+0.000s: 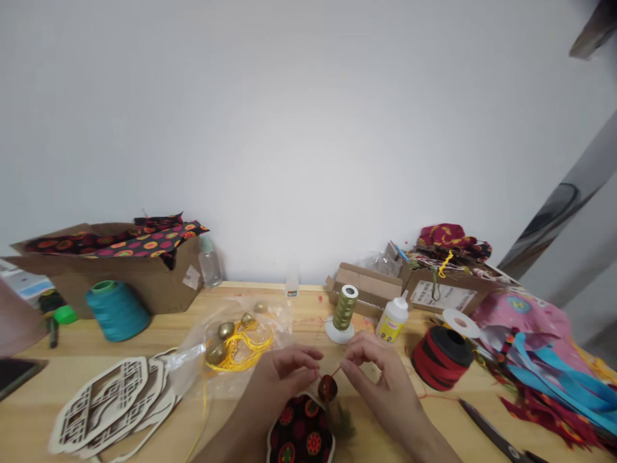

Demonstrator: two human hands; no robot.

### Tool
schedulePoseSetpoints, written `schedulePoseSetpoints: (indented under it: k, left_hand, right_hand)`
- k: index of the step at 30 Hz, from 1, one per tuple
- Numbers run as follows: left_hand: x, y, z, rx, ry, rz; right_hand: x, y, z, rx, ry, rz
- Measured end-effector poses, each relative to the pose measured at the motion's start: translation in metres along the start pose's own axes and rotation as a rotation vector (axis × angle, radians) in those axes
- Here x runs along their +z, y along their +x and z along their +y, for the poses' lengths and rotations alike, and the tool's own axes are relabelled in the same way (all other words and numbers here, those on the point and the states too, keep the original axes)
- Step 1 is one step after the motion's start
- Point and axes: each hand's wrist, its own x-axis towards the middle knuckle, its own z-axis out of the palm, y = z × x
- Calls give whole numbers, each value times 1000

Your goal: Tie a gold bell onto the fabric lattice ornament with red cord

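My left hand (284,372) and my right hand (378,376) face each other low in the middle of the view. Each pinches part of a thin red cord (336,371) between thumb and finger. Between them, below the cord, is a small round bronze-coloured bell (327,388). Just under it lies a dark, flower-patterned fabric piece (301,432) with a pale edge, partly hidden by my left hand and wrist. A blurred greenish tuft (341,421) sits beside the fabric, at its right.
Left are cut wooden panels (108,405), a teal thread cone (117,310) and a bag of bells with yellow cord (238,344). Behind stand a green thread spool (346,308) and a glue bottle (393,318). Right are a red cord spool (442,358) and scissors (489,429).
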Motion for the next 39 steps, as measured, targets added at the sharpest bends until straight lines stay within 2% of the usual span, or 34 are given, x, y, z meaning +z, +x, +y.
schedulePoseSetpoints:
  k: [3,6,11,16,19,26,29,33,36,39]
  left_hand:
    - [1,1,4,-51,-102,-18]
    - [4,1,9,-22,-133,-73]
    - [6,1,15,-6,-73,-34]
    - [5,2,22,-41,-2,-115]
    - [4,3,24,-53,37,-155]
    - [7,3,29,-63,156,-325]
    - [9,2,29,-79,153,-306]
    - [8,4,23,-110,96,-216]
    - [5,5,17,-115,46,-168]
    - [2,6,10,-168,-72,-158]
  right_hand:
    - [-2,0,-6,5,50,-26]
    - [-3,2,-11,-21,89,-51]
    - [1,8,-15,-102,53,-49]
    - [5,15,-18,-231,-59,-102]
    - [8,18,-17,-246,-92,-111]
    - [17,18,-5,-156,1,-59]
    - [17,18,-1,-98,70,-43]
    - [13,15,2,4,158,-34]
    - [15,9,5,63,29,-72]
    - [20,0,5,116,-216,-197]
